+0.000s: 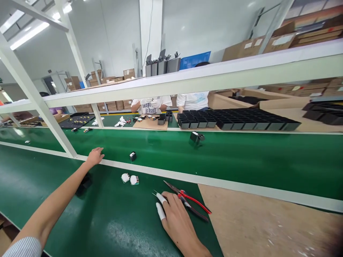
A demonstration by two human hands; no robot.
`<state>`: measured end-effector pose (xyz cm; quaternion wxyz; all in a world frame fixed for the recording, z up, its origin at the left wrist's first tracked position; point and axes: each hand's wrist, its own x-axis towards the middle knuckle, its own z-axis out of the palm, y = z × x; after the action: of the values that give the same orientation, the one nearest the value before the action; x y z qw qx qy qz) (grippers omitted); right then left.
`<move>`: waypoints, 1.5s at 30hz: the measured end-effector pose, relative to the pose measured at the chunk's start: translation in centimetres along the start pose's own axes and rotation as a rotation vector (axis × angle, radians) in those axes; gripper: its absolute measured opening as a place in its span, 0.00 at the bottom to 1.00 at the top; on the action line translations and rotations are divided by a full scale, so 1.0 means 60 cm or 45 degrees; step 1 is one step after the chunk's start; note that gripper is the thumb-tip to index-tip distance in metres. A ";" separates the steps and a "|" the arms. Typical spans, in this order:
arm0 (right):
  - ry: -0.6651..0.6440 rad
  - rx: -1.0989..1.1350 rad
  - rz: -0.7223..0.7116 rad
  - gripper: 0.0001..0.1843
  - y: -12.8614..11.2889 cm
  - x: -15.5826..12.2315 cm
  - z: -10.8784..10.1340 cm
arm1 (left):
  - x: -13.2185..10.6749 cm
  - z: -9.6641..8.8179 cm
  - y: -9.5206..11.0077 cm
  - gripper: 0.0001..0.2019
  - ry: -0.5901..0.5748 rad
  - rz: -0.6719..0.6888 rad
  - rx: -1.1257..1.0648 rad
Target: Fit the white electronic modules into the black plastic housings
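Green workbench and belt stretch beneath a white frame. Near half past eight, the left hand reaches over the belt's edge, fingers outstretched. Two white round parts lie around half past seven. At six, the right hand has thin prongs beside its fingertips; whether it grips them is unclear. Red-handled pliers lie just beside, towards half past five.

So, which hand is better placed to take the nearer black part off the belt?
Probably the left hand: it's at the belt, near the part; the right hand seems to hold tweezers.
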<state>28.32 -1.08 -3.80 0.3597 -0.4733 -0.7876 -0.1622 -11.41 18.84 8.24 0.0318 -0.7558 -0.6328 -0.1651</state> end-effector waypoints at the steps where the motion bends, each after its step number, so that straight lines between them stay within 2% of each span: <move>1: -0.014 0.011 -0.001 0.12 -0.004 0.001 0.000 | 0.005 0.001 -0.011 0.18 -0.016 -0.046 0.011; 3: -0.048 0.034 -0.001 0.13 -0.010 0.001 -0.001 | 0.010 0.007 -0.019 0.18 -0.047 -0.093 0.012; 5: -0.069 0.044 0.010 0.14 -0.012 0.001 -0.002 | 0.014 0.018 -0.011 0.18 -0.066 -0.091 -0.006; 7: -0.069 0.040 0.024 0.13 -0.011 0.001 -0.004 | 0.016 0.026 0.010 0.18 -0.064 -0.047 -0.038; 10: -0.061 0.034 0.020 0.13 -0.009 0.001 -0.006 | -0.004 0.030 0.066 0.16 -0.051 0.100 -0.119; 12: -0.060 0.043 0.004 0.13 -0.008 0.002 -0.007 | -0.047 0.031 0.116 0.16 -0.073 0.252 -0.191; 16: -0.048 0.090 -0.035 0.13 -0.005 0.002 -0.009 | -0.174 0.034 0.209 0.23 -0.260 0.613 -0.312; 17: -0.049 0.108 -0.047 0.13 -0.005 0.002 -0.009 | -0.202 0.033 0.223 0.24 -0.325 0.723 -0.334; 19: -0.054 0.145 -0.066 0.13 -0.006 0.002 -0.011 | -0.240 0.024 0.232 0.27 -0.385 0.816 -0.360; 20: -0.057 0.164 -0.072 0.12 -0.007 0.001 -0.012 | -0.250 0.016 0.225 0.28 -0.375 0.809 -0.367; 22: -0.064 0.207 -0.075 0.12 -0.013 0.001 -0.014 | -0.254 -0.009 0.188 0.27 -0.251 0.687 -0.345; 25: -0.088 0.283 -0.080 0.14 -0.028 0.003 -0.020 | -0.248 -0.049 0.090 0.15 0.068 0.396 -0.138; 26: -0.104 0.308 -0.086 0.15 -0.035 0.005 -0.021 | -0.250 -0.058 0.054 0.15 0.143 0.323 -0.037; 28: -0.154 0.348 -0.111 0.17 -0.049 0.011 -0.024 | -0.261 -0.067 -0.011 0.17 0.172 0.226 0.137; 30: -0.229 0.367 -0.150 0.19 -0.064 0.023 -0.024 | -0.279 -0.063 -0.055 0.17 0.141 0.197 0.237; 31: -0.276 0.370 -0.173 0.21 -0.072 0.030 -0.022 | -0.287 -0.058 -0.066 0.16 0.127 0.200 0.261; 33: -0.385 0.371 -0.228 0.24 -0.085 0.048 -0.016 | -0.297 -0.046 -0.066 0.14 0.120 0.234 0.254; 35: -0.480 0.369 -0.293 0.25 -0.096 0.067 -0.005 | -0.296 -0.036 -0.037 0.13 0.134 0.303 0.147; 37: -0.526 0.359 -0.345 0.22 -0.103 0.081 0.006 | -0.290 -0.029 0.010 0.13 0.108 0.384 -0.061; 41: -0.510 0.217 -0.254 0.15 -0.100 0.079 0.009 | -0.280 -0.016 0.111 0.10 -0.055 0.511 -0.424; 45: -0.472 0.169 -0.109 0.25 -0.083 0.053 -0.019 | -0.277 0.007 0.172 0.06 -0.165 0.674 -0.525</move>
<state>23.57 -2.25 -0.30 0.2316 -0.4364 -0.8687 -0.0353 -3.74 1.20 4.68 -0.1203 -0.8932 -0.3688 -0.2272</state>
